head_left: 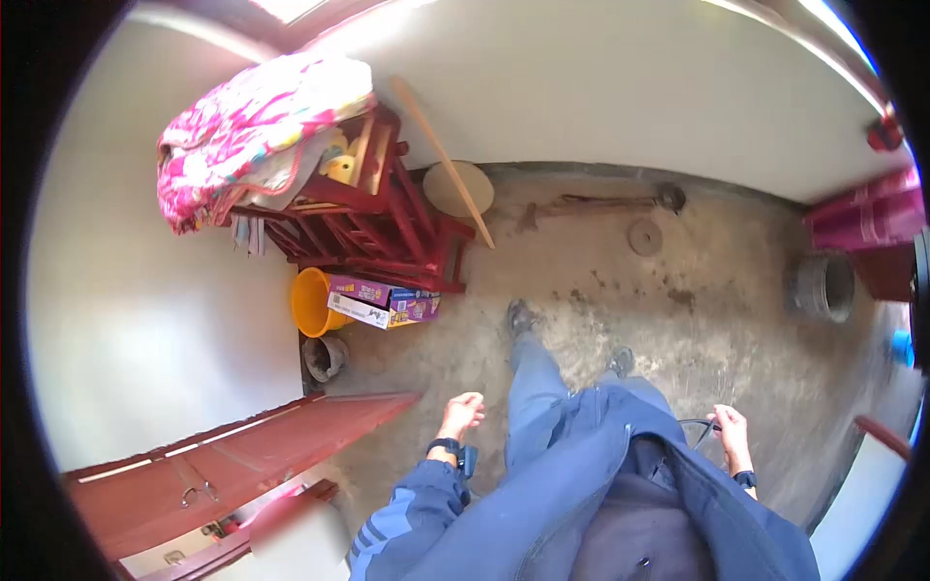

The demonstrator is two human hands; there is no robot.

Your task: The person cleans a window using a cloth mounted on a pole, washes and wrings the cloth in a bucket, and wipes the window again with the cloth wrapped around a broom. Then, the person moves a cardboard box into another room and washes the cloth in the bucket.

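My left hand [463, 414] hangs beside my left leg, its fingers loosely curled, with a dark watch on the wrist. Whether anything lies inside those fingers is too small to tell. On the other side, my right hand [728, 426] has its fingers closed on a thin black cord [697, 422] that runs toward the front of my blue jacket [581, 484]. My dark shoes stand on the concrete floor [601, 261].
Stacked red wooden furniture [387, 208] with a pink patterned blanket [252, 126] stands upper left, above a yellow bucket [310, 302] and a purple carton [387, 302]. A plank [441, 155] leans there. A red door [252, 465] is lower left; a metal bucket [823, 288] stands right.
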